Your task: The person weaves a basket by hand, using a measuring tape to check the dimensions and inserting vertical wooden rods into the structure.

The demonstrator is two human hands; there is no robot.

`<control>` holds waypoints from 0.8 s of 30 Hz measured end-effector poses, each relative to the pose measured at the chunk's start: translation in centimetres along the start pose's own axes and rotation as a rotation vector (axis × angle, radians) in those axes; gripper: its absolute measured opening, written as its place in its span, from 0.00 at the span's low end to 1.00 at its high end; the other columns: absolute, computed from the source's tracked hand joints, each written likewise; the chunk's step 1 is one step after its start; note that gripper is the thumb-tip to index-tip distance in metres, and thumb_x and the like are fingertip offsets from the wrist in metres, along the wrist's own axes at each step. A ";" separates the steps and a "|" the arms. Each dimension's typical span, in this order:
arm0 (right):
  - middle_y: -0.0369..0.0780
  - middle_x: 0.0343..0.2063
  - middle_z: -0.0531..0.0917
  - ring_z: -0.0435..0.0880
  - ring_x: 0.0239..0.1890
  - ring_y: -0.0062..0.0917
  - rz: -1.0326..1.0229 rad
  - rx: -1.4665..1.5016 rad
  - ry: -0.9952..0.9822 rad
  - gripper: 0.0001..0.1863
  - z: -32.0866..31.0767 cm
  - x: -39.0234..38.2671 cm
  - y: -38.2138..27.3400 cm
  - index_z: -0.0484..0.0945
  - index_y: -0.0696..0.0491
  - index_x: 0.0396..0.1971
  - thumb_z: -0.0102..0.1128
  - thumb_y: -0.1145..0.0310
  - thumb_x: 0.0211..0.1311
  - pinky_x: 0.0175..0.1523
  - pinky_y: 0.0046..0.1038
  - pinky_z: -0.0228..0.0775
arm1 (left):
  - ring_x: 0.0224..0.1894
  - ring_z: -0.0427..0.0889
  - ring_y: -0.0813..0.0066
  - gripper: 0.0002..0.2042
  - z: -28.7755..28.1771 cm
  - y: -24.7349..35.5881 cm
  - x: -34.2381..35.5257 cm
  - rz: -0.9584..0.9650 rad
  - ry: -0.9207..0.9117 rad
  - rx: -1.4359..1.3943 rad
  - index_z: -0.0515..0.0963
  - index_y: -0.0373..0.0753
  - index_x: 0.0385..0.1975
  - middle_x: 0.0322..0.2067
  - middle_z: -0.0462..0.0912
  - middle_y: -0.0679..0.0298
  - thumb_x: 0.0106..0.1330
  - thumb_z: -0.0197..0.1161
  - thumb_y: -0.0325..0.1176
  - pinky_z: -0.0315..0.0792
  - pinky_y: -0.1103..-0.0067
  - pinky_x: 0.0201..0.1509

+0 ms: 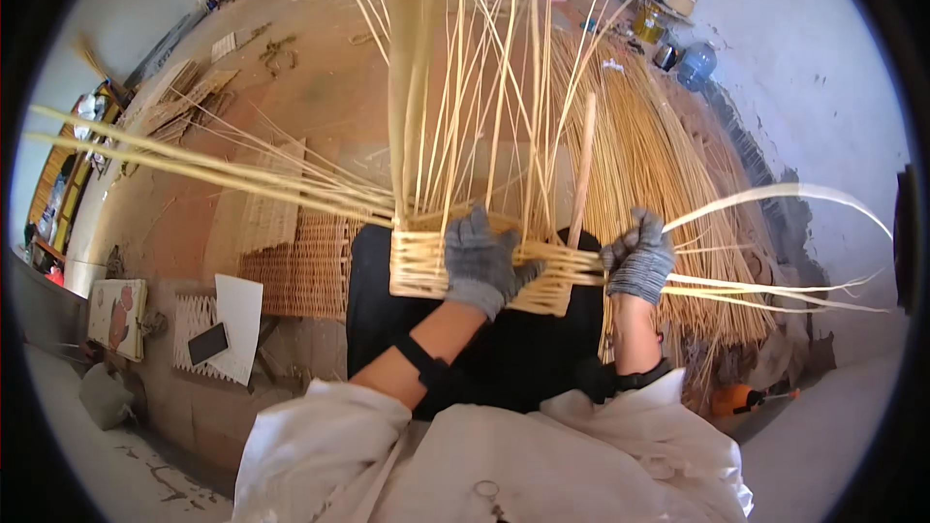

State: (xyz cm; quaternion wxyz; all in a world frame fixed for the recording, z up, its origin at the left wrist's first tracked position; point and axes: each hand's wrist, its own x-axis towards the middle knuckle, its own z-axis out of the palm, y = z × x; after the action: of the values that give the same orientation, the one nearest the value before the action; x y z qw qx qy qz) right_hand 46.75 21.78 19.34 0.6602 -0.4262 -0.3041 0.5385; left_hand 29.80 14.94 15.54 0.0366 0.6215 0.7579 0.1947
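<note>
Across my dark-clad lap lies a partly woven wicker basket (417, 263) with a pale, tight weave. Long upright stakes (504, 87) rise from it, and more strips (281, 184) stick out to the left. My left hand (481, 261), in a grey glove, grips the front of the weave, fingers over its top edge and thumb spread to the right. Just past the weave's right end, my gloved right hand (639, 257) is closed around weaving strips (751, 289), whose loose ends trail to the right. A thicker stick (583, 165) stands up between the hands.
A large bundle of long strips (668, 184) covers the floor at right. Woven panels (305, 257) lie at left, near a white sheet (237, 324) with a dark flat rectangle (207, 344). An orange tool (733, 400) lies at lower right; a blue water jug (696, 66) stands far right.
</note>
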 end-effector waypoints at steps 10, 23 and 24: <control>0.50 0.34 0.81 0.80 0.40 0.36 0.071 -1.152 -0.566 0.21 3.1 -5.0 -4.2 0.72 0.63 0.44 0.55 0.60 0.60 0.42 0.32 0.73 | 0.49 0.74 0.66 0.23 -5.6 -12.6 -2.6 -0.161 -0.022 -1.334 0.75 0.33 0.41 0.44 0.76 0.57 0.45 0.73 0.36 0.69 0.74 0.52; 0.45 0.25 0.81 0.81 0.25 0.36 -0.902 -1.465 -0.938 0.08 15.9 -13.2 2.3 0.78 0.54 0.31 0.53 0.68 0.54 0.31 0.32 0.73 | 0.45 0.75 0.71 0.28 -4.1 -16.8 3.2 0.387 -0.620 -1.164 0.70 0.40 0.50 0.42 0.79 0.63 0.45 0.71 0.26 0.71 0.76 0.47; 0.41 0.24 0.80 0.80 0.23 0.29 -0.730 -0.926 -0.980 0.07 13.3 -11.6 2.2 0.77 0.57 0.29 0.51 0.70 0.57 0.29 0.27 0.73 | 0.45 0.75 0.71 0.29 -3.3 -17.1 3.1 0.321 -0.543 -1.256 0.70 0.40 0.50 0.42 0.78 0.63 0.45 0.71 0.26 0.71 0.77 0.47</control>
State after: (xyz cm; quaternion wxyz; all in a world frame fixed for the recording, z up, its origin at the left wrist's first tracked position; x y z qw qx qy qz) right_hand 31.56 13.75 24.10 0.3400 -0.2444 -0.8782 0.2311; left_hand 12.30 14.48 13.33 0.5473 0.6136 0.3649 0.4368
